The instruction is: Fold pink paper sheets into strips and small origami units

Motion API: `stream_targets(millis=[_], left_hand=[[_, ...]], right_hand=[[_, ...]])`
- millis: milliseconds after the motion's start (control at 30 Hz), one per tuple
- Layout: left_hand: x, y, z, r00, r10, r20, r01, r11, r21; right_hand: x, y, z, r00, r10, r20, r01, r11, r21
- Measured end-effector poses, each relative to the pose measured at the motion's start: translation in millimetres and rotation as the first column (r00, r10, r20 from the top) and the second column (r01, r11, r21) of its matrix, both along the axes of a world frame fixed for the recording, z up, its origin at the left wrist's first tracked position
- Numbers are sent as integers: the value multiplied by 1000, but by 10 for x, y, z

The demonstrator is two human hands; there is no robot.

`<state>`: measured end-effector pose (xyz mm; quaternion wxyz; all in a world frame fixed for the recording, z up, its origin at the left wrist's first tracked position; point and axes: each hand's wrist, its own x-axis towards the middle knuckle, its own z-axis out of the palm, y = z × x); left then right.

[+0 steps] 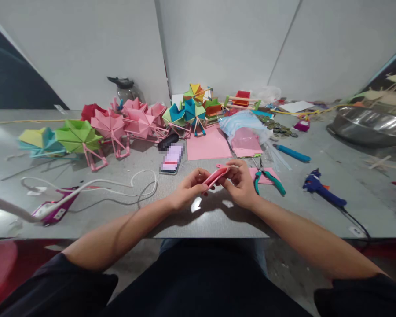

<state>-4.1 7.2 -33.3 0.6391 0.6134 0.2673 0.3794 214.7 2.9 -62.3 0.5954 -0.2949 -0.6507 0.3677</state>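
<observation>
Above the near part of the table, a folded pink paper piece point(215, 177) is held between both hands. My left hand point(193, 188) pinches its left end between thumb and fingers. The right end is gripped by my right hand point(240, 185), its thumb against the near side. The piece is tilted, right end higher, with a gap along its top. Just right of my right hand lie pliers with teal handles point(272, 179), resting partly on a pink sheet point(265, 175). A larger pink sheet point(207, 145) lies beyond my hands.
Pink and green folded paper models point(77, 134) line the back left. A phone point(172, 158) lies left of the sheets. To the right are a blue glue gun point(325, 188), a blue cutter point(292, 152) and a metal bowl point(372, 127). A white cable point(119, 181) runs to a purple power strip point(57, 207).
</observation>
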Motion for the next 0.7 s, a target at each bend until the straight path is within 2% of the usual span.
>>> stream_targets(millis=[167, 433, 533, 700], left_hand=[[29, -14, 30, 999, 43, -8, -43, 998, -35], [55, 20, -61, 996, 88, 15, -87, 994, -61], [51, 3, -18, 996, 84, 2, -84, 995, -55], [40, -18, 35, 996, 85, -19, -86, 995, -50]], right_hand=[[-32, 4, -47, 1000, 7, -21, -5, 997, 76], [-26, 2, -48, 997, -61, -46, 68, 985, 157], [-10, 2, -41, 995, -100, -1, 99, 978, 186], [23, 3, 13, 988, -97, 123, 61, 961, 268]])
